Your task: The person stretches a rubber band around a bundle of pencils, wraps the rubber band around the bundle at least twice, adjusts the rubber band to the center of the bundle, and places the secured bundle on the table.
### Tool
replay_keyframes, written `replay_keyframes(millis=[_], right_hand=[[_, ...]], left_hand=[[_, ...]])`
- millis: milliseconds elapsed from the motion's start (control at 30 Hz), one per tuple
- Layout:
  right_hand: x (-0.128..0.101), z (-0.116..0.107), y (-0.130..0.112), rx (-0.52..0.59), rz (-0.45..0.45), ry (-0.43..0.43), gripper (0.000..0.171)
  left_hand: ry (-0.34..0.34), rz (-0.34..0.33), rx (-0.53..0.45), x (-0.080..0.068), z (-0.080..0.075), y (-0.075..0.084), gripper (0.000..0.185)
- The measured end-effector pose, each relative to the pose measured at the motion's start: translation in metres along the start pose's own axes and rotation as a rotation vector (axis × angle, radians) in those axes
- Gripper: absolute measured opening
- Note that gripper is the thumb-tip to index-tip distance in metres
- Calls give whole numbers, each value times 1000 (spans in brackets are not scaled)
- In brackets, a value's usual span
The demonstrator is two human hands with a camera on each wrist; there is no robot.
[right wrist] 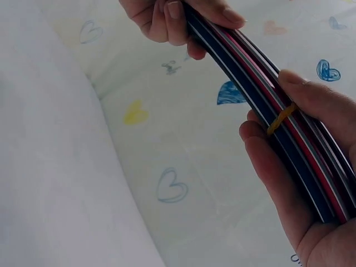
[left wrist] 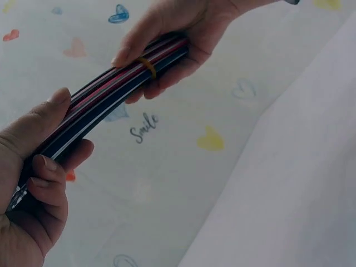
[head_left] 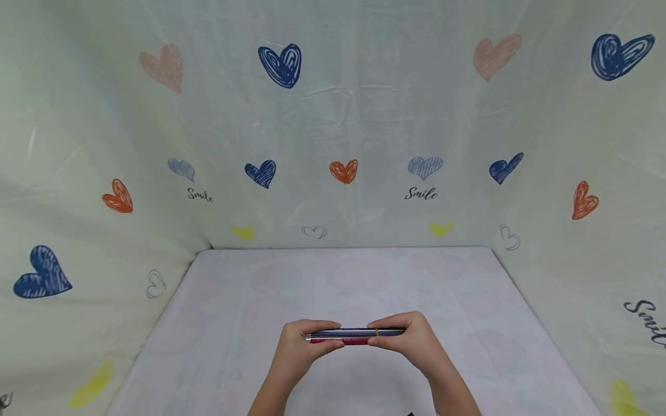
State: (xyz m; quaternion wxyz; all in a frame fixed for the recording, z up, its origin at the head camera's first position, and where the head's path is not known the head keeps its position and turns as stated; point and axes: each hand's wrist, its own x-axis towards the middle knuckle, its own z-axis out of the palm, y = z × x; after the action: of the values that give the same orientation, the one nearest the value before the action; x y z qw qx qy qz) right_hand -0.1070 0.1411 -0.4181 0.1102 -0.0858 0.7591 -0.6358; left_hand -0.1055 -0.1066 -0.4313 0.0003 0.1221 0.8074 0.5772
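The light in here is soft and even, bright all over, with no glare and only faint shadow along the back edge of the tabletop (head_left: 354, 271). The head view bows the heart-printed cloth walls (head_left: 364, 115) outward at its sides and stays fairly sharp, though pale and washed out. Both wrist views look dimmer and cooler, and they curve the straight bundle of pens (left wrist: 111, 97).

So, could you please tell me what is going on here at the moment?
A person holds a bundle of pens level above the white table, the left hand gripping one end and the right hand the other. A yellow rubber band circles the bundle near the right hand.
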Motion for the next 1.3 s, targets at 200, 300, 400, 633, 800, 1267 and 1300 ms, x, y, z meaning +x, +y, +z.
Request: replay_keyframes(millis=[200, 300, 400, 633, 800, 1267, 1300], right_hand=[[1, 0, 2, -4, 2, -26, 30], [2, -4, 3, -24, -34, -82, 34], [2, -10, 1, -65, -93, -131, 36], [7, -25, -3, -123, -220, -217, 28], [7, -32, -12, -147, -156, -248, 23], [15, -19, -19, -260, -35, -294, 20], [15, -18, -19, -270, -41, -285, 20]], left_hand=[[-3, 1, 31, 0, -1, -2, 30], [-4, 1, 48, -1, -3, -4, 30], [-3, -2, 41, -2, -4, -5, 31], [7, -10, 53, -4, -4, -3, 31], [20, -7, 81, -7, -7, -3, 31], [-10, 29, 92, -7, -7, 2, 27], [-7, 35, 98, -7, -7, 3, 26]])
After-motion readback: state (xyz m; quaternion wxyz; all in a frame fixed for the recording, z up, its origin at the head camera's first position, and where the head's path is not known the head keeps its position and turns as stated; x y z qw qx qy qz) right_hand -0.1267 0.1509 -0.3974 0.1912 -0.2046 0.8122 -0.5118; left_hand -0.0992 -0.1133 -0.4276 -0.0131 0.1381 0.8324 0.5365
